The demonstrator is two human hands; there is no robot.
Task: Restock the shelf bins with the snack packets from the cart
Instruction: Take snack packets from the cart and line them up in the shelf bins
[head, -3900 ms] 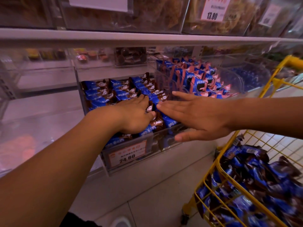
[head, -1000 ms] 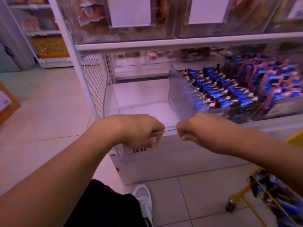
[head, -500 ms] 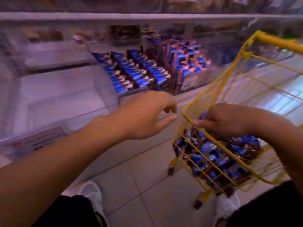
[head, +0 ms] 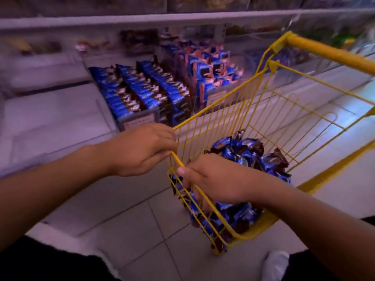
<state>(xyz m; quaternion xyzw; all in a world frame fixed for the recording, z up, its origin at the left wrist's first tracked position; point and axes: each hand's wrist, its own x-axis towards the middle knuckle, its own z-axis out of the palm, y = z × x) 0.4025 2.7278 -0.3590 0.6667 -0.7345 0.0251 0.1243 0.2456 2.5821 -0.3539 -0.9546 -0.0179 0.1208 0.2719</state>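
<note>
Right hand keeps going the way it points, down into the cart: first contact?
Most likely the snack packets heaped in the cart; the right hand reaches inside its rim, fingertips hidden.

Your cart [head: 263, 110] is a yellow wire basket with a thick yellow handle; it stands just in front of the shelf. Inside the cart, at the bottom, you see a loose pile of blue and brown packets [head: 243, 157]. Left of the cart, the bin [head: 140, 121] holds three tidy rows of the same packets.
</note>
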